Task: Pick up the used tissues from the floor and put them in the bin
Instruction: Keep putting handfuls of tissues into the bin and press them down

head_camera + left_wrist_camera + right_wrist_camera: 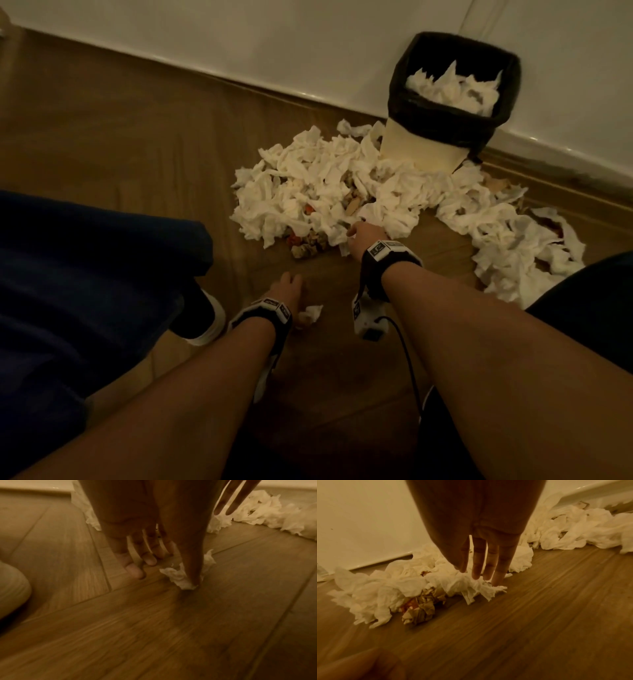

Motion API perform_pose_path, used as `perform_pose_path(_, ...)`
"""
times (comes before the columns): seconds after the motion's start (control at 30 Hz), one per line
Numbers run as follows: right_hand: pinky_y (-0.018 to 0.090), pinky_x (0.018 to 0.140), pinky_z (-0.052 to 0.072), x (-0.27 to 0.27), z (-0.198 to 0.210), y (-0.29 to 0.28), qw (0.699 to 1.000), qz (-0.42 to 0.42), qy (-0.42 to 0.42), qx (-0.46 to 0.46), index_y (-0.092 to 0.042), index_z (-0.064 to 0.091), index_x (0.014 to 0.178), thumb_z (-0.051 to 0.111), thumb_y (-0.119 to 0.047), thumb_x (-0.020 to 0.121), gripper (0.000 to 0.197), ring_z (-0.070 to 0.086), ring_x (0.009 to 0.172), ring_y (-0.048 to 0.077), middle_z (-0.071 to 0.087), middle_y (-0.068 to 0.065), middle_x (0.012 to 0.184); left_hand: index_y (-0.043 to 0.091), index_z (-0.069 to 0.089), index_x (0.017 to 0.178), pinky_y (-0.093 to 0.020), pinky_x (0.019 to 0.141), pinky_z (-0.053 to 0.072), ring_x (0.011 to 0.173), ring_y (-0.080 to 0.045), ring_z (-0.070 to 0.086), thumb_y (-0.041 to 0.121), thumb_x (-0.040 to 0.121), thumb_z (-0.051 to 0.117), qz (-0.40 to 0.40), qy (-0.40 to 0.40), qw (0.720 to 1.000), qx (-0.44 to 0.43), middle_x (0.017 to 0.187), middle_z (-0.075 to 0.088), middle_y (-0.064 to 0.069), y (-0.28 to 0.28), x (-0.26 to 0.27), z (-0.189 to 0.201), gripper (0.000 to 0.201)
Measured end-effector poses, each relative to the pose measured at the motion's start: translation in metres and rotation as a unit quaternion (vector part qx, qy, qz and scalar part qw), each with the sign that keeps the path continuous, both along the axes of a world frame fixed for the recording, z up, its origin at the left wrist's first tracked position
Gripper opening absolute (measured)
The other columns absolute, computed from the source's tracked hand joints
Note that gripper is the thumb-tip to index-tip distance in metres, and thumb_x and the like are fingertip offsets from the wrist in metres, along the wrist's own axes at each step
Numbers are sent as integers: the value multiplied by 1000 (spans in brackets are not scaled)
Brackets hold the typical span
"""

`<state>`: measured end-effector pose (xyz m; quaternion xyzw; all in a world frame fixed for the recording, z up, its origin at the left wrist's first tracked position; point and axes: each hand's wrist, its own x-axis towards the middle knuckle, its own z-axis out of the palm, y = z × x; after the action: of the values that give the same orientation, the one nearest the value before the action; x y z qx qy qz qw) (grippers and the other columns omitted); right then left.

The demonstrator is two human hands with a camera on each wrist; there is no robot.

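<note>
Down on the wooden plank floor (137, 144), your left hand (286, 291) is pinching a small crumpled white tissue scrap (181, 577) to lift it, while your right hand (364, 236) is reaching spread fingers (476, 569) into the near edge of the big heap of crumpled white tissues (318, 185) bound for the far black-lined bin (452, 99).

Dim warm light falls on wood-plank floor (120, 130) meeting a white wall (274, 34).

White crumpled tissues (318, 185) heaped on a brown wood-grain plank floor (137, 137), mixed with tan and orange-red scraps (305, 245). A cream bin (421, 147) wears a black liner (445, 116) beside a white wall (274, 41).
</note>
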<state>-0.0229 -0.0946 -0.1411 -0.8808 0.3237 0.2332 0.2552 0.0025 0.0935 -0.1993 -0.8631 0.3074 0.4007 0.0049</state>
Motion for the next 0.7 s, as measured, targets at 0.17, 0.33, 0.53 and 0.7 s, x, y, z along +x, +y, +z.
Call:
perform_pose_path(0.17,36,90,44,-6,-12,2,999,-24,-27,6,-6,55,122,44,-21,98,30,54,113,31,56,15,124,17,47,117,-32,85,44,109,-23,51,36,75,74,62,13,997,-38,122,49,-6,7,3,-3,53)
perform_pose_path(0.33,34,86,44,-6,-20,6,999,-24,-39,-13,-5,58,117,44,-19,97,28,55,110,31,58,16,121,18,59,105,-32,81,49,103,-22,58,36,80,70,69,8,997,-33,115,60,-5,5,7,-2,33)
perform_pose_path(0.53,35,84,43,-7,-31,6,997,-41,-62,-22,-5,58,115,42,-19,98,27,54,110,31,59,16,119,18,64,111,-35,86,51,107,-25,58,33,88,61,29,-20,999,7,118,61,-7,-3,7,3,27)
perform_pose_path(0.7,39,97,41,-10,-41,-1,994,-83,-67,-24,-7,54,121,40,-21,97,31,49,119,33,51,17,129,11,63,115,-34,83,49,106,-27,59,25,92,57,19,-29,999,30,118,60,-11,-6,6,3,28)
